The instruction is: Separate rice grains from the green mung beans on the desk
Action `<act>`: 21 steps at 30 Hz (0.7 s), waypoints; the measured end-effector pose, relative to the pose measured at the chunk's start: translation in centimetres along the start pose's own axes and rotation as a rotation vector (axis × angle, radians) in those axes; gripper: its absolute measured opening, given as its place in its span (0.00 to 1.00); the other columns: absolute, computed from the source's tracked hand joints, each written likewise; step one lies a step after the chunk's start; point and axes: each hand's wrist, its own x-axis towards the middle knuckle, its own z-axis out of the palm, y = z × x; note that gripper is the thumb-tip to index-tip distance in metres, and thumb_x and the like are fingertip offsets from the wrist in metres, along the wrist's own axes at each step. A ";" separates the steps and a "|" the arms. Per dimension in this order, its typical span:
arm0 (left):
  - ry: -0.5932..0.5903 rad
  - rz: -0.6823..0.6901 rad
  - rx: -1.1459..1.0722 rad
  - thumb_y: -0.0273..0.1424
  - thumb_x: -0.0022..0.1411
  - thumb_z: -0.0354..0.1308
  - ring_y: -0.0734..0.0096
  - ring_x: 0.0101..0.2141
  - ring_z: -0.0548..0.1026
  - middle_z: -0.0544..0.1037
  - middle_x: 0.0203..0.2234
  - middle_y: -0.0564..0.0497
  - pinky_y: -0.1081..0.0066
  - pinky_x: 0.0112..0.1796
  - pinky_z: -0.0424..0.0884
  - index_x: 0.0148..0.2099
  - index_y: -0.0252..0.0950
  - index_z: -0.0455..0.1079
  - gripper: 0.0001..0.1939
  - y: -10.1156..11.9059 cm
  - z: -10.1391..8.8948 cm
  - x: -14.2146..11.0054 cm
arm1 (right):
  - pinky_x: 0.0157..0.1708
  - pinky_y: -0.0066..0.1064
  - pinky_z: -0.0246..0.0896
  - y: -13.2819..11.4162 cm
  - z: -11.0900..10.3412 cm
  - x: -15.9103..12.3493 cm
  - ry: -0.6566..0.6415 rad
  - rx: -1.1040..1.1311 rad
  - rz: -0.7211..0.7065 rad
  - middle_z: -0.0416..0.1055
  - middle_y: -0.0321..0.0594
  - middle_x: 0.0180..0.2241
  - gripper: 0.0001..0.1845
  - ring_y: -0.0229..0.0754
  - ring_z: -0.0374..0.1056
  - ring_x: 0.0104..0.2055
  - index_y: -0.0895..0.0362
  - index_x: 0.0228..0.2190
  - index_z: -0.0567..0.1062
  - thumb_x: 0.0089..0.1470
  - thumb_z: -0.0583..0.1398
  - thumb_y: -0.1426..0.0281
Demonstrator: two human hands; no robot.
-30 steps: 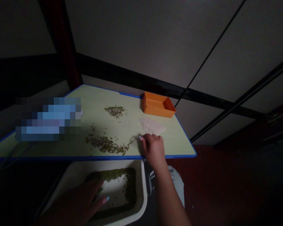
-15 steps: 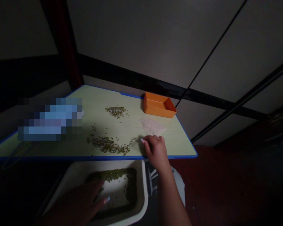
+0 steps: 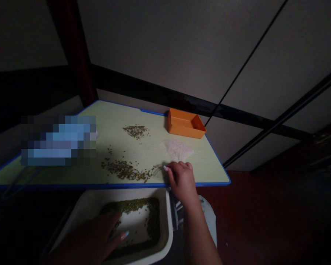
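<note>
My right hand point(image 3: 182, 182) rests over the front edge of the pale green table point(image 3: 209, 165), its fingers curled together in a pinch. Whatever they hold, if anything, is too small to make out. Thin curved lines show on the tabletop at the fingertips. Just left of them spreads a scattered heap of green beans mixed with pale grains point(image 3: 127, 171). Beyond the knuckles is a pile of white rice-like grains point(image 3: 178, 148). My left hand point(image 3: 105, 232), dim and with thumb and fingers apart, is over a white basin point(image 3: 169, 221) with green beans point(image 3: 154, 221) along its inner sides.
An orange open box point(image 3: 184, 129) stands at the table's back right. A smaller mixed heap of beans and grains point(image 3: 136, 131) lies near the back middle. On the left is a blurred-out bluish object point(image 3: 63, 141). A pale panelled wall point(image 3: 160, 48) rises behind the table.
My right hand has drawn back very slightly towards the table's front edge, fingers still curled. My left hand and the heaps look the same.
</note>
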 end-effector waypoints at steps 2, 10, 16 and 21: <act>-0.008 -0.001 -0.017 0.49 0.63 0.47 0.47 0.58 0.78 0.80 0.59 0.39 0.51 0.59 0.72 0.60 0.40 0.74 0.31 0.0 0.0 0.0 | 0.45 0.38 0.51 0.1 0.0 0.1 -0.002 -0.043 0.028 0.81 0.42 0.34 0.08 0.46 0.73 0.38 0.55 0.37 0.80 0.66 0.59 0.72; -0.009 0.014 -0.032 0.48 0.64 0.46 0.46 0.56 0.80 0.81 0.57 0.38 0.52 0.56 0.74 0.59 0.39 0.74 0.30 0.3 -0.4 0.3 | 0.45 0.37 0.51 -0.3 0.2 1.0 -0.056 -0.142 0.089 0.81 0.44 0.35 0.08 0.47 0.74 0.40 0.56 0.38 0.79 0.67 0.59 0.71; -0.056 -0.003 -0.020 0.48 0.64 0.45 0.47 0.54 0.81 0.82 0.55 0.38 0.52 0.55 0.74 0.60 0.38 0.73 0.31 0.6 -0.6 -0.1 | 0.45 0.37 0.51 -0.5 0.2 1.3 -0.095 -0.105 0.057 0.82 0.44 0.36 0.08 0.47 0.74 0.40 0.56 0.39 0.80 0.68 0.59 0.70; -0.041 0.021 -0.019 0.48 0.65 0.44 0.47 0.53 0.81 0.82 0.54 0.38 0.53 0.52 0.74 0.58 0.38 0.74 0.30 0.3 -0.4 0.0 | 0.46 0.37 0.52 -0.2 -0.1 0.6 -0.085 -0.046 0.037 0.82 0.42 0.35 0.08 0.46 0.74 0.40 0.55 0.38 0.80 0.67 0.60 0.71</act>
